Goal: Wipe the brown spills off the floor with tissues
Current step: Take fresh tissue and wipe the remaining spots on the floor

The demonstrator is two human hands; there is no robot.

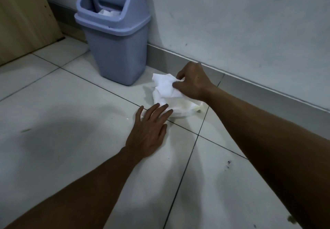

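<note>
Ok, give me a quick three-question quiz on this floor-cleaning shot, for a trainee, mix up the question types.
1. True or false: the right hand pinches a white tissue.
2. Where does the left hand rest? A) flat on the floor tile, fingertips at the tissue pack; B) on the bin's lid; C) on the wall.
3. Fill in: white paper shows inside the blue-grey swing-lid ____ that stands against the wall.

Key: 1 true; 2 A; 3 bin.
</note>
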